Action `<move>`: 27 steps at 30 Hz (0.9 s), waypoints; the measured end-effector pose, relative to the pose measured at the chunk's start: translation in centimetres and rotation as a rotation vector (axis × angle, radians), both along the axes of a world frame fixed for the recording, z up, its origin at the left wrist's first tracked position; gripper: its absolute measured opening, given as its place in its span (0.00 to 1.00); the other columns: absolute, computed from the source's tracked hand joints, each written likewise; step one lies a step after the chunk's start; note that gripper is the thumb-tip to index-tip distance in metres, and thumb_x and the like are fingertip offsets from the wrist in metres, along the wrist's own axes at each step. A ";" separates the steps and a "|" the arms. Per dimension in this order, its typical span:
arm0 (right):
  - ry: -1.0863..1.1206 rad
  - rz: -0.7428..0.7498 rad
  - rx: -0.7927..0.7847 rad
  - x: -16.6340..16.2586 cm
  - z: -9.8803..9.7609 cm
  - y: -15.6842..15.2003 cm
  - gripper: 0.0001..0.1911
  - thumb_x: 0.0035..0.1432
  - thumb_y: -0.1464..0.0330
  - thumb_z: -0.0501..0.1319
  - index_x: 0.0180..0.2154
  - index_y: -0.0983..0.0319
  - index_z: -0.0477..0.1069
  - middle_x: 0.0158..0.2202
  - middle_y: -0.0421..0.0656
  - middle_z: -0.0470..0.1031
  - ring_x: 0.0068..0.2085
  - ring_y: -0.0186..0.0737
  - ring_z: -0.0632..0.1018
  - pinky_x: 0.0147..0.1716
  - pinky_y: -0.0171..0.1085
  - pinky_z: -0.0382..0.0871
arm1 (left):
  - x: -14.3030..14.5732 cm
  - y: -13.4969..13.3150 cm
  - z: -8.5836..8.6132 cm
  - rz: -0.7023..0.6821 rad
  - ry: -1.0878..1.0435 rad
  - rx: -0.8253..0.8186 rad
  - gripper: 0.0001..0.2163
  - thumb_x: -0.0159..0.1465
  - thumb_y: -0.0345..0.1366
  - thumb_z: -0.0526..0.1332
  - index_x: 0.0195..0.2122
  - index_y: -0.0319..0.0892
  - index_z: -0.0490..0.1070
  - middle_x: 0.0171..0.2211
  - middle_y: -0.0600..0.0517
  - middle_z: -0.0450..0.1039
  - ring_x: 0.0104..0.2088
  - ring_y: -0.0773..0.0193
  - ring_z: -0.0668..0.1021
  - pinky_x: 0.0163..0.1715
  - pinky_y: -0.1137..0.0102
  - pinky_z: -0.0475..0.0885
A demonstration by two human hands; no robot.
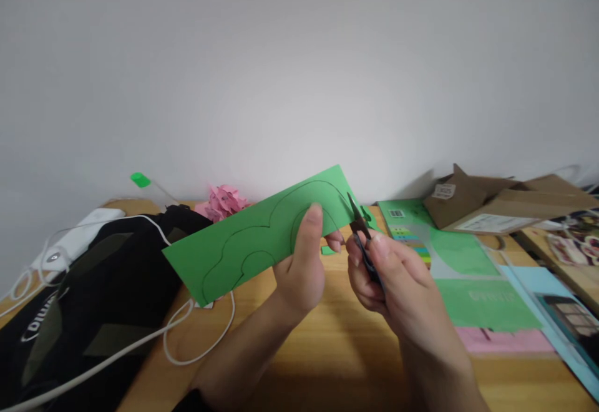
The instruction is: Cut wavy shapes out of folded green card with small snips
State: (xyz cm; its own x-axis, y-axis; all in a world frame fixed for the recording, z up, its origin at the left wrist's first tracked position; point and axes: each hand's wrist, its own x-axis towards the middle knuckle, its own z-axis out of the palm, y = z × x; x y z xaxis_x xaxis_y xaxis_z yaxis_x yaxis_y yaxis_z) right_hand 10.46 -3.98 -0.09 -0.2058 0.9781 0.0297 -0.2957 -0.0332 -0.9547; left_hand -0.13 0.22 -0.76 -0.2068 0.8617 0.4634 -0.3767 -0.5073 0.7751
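Observation:
My left hand (pixel 302 262) pinches a long strip of green paper (pixel 243 240) with curved pencil outlines drawn on it, thumb on its front, holding it tilted above the wooden table (pixel 327 343). My right hand (pixel 384 274) is closed on small dark scissors (pixel 358 225), whose blades meet the paper's right edge near the drawn line. A small green scrap (pixel 327 250) lies on the table just behind my hands.
A black bag (pixel 84 299) with white cables (pixel 187 331) lies at the left. A pink paper flower (pixel 224 201) sits by the wall. Packs of coloured paper (pixel 468 281), a brown cardboard box (pixel 496 203) and a magazine (pixel 561 318) fill the right side.

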 end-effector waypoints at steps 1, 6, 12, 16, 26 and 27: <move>-0.002 -0.001 0.002 0.0 0.0 0.0 0.22 0.65 0.52 0.57 0.27 0.61 0.62 0.17 0.32 0.54 0.18 0.26 0.51 0.15 0.29 0.43 | 0.0 0.0 0.0 0.005 0.003 0.003 0.20 0.70 0.38 0.54 0.19 0.44 0.65 0.15 0.56 0.67 0.18 0.66 0.73 0.28 0.67 0.70; 0.010 0.012 -0.007 0.2 -0.3 0.0 0.22 0.65 0.51 0.57 0.28 0.61 0.62 0.17 0.32 0.55 0.18 0.26 0.51 0.14 0.28 0.42 | 0.0 0.0 -0.1 0.009 0.001 -0.007 0.20 0.70 0.39 0.54 0.19 0.45 0.65 0.15 0.56 0.68 0.19 0.65 0.72 0.29 0.65 0.70; 0.035 0.032 -0.007 0.2 -0.3 0.1 0.22 0.65 0.51 0.57 0.27 0.60 0.61 0.17 0.32 0.56 0.17 0.26 0.50 0.14 0.28 0.42 | 0.0 -0.2 0.0 -0.003 -0.030 -0.022 0.20 0.70 0.40 0.55 0.19 0.45 0.65 0.16 0.57 0.66 0.19 0.67 0.70 0.30 0.65 0.68; 0.047 0.054 -0.017 0.3 -0.3 0.3 0.22 0.65 0.51 0.57 0.27 0.60 0.60 0.17 0.32 0.55 0.17 0.26 0.50 0.13 0.28 0.41 | 0.1 -0.2 -0.2 -0.015 -0.026 -0.035 0.21 0.70 0.41 0.55 0.18 0.45 0.64 0.16 0.56 0.66 0.19 0.67 0.70 0.30 0.65 0.68; 0.050 0.054 -0.002 0.4 -0.5 0.1 0.22 0.66 0.52 0.56 0.26 0.60 0.60 0.17 0.32 0.55 0.17 0.25 0.49 0.13 0.28 0.42 | 0.3 -0.3 -0.3 -0.026 -0.052 -0.057 0.20 0.70 0.41 0.54 0.19 0.45 0.64 0.16 0.56 0.65 0.19 0.66 0.70 0.28 0.66 0.69; 0.046 0.051 -0.002 0.4 -0.5 0.1 0.22 0.66 0.52 0.56 0.26 0.60 0.60 0.17 0.32 0.55 0.17 0.25 0.49 0.14 0.27 0.42 | 0.3 -0.3 -0.2 -0.028 -0.046 -0.059 0.20 0.70 0.41 0.54 0.19 0.45 0.64 0.16 0.56 0.65 0.20 0.66 0.70 0.29 0.66 0.68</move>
State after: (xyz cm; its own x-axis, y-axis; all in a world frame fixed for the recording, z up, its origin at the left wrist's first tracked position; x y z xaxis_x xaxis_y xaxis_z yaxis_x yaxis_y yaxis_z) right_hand 10.89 -3.85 -0.59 -0.2535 0.9666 0.0388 -0.3375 -0.0508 -0.9400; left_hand 0.14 -0.06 -0.99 -0.2026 0.8930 0.4019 -0.4257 -0.4499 0.7851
